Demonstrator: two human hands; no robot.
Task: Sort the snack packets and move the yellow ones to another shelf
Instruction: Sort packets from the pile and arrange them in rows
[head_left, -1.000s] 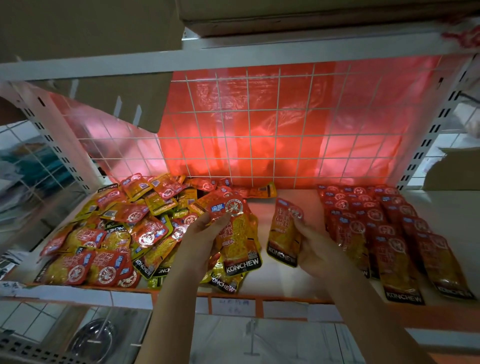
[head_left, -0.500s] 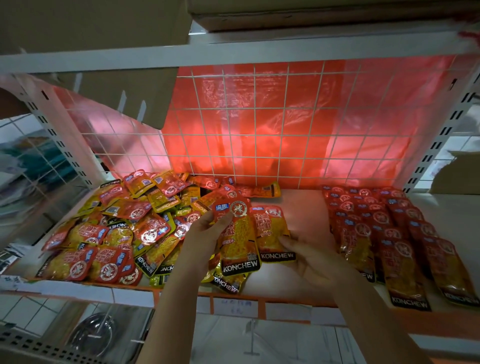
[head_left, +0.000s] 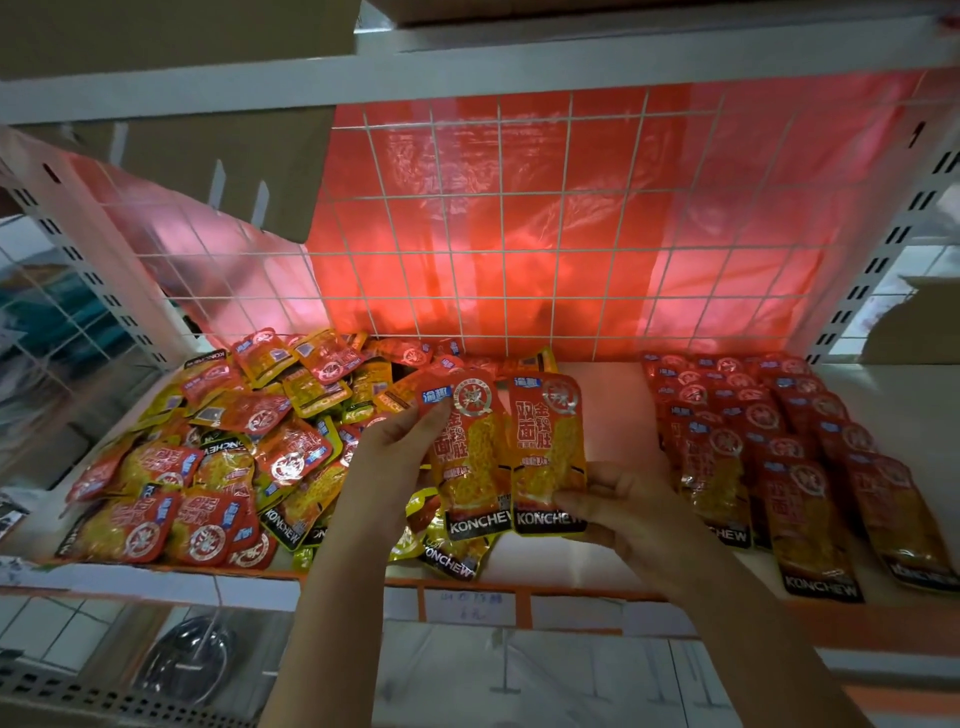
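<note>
The left hand (head_left: 387, 457) covers the left edge of the red packet (head_left: 470, 457) it holds and much of the mixed pile (head_left: 249, 447) beneath. The sorted red row (head_left: 779, 457) runs off the right edge. Small print on the shelf-edge label (head_left: 470, 607) is illegible; a round metal object (head_left: 189, 657) below appears blurred.
</note>
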